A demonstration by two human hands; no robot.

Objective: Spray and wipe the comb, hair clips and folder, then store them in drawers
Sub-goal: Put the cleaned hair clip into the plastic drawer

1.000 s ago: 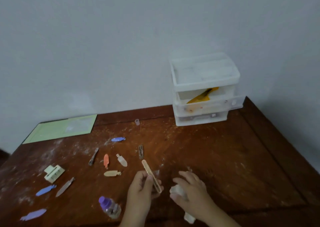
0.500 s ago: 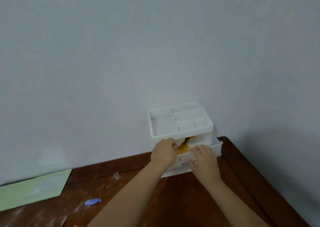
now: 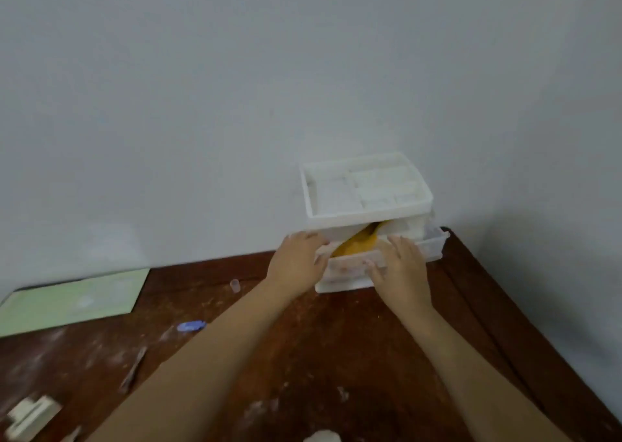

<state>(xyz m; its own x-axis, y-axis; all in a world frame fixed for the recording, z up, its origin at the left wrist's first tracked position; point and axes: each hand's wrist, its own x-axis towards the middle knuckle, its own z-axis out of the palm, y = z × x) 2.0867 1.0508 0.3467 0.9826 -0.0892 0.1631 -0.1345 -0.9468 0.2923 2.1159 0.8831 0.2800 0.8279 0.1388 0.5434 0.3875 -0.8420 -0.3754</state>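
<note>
Both hands are at the drawer unit [image 3: 367, 202]: left hand [image 3: 298, 263] and right hand [image 3: 400, 266] lie released on its open drawer [image 3: 432, 248]. Left of it, a blue clip [image 3: 191, 326] and green folder [image 3: 70, 302] await cleaning on the bench [image 3: 336, 357].

1. The far right corner of the wooden table [image 3: 387, 357] is taken up by a white drawer unit [image 3: 367, 206] standing against the wall.
2. The front of its open drawer [image 3: 427, 248] is blocked by both hands, left hand [image 3: 296, 263] and right hand [image 3: 400, 270].
3. Bare tabletop is seen between the forearms.
4. To the left, the way is cluttered by a green folder [image 3: 72, 302], a small cup [image 3: 235, 285] and a blue clip [image 3: 191, 326].
</note>
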